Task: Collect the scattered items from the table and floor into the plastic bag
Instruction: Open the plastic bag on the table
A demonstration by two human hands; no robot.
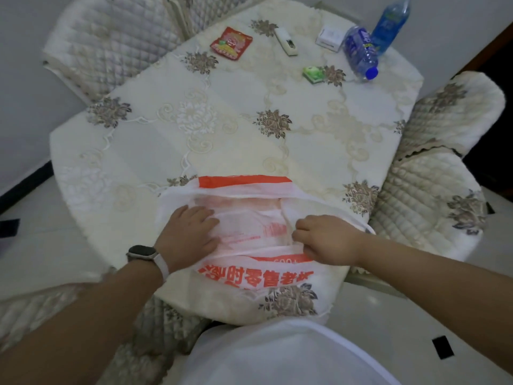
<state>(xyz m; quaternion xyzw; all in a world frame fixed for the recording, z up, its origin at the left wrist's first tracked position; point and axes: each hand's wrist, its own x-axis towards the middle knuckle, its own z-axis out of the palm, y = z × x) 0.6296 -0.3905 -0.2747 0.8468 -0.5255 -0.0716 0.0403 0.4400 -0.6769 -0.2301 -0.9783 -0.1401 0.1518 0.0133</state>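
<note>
A white plastic bag (249,226) with red print lies flat on the near part of the table (166,129). My left hand (188,232) presses on the bag's left side, fingers spread. My right hand (324,236) pinches the bag's right edge. At the far end lie a red snack packet (231,43), a white remote-like stick (286,41), a small white box (330,38), a green packet (313,74) and a clear bottle (360,52) on its side. A blue bottle (391,23) stands upright behind it.
Quilted chairs stand at the far left (111,43), at the right (444,168) and at the near left (152,329). A cream embroidered cloth covers the table. Pale floor tiles show on both sides, with small black marks (442,347).
</note>
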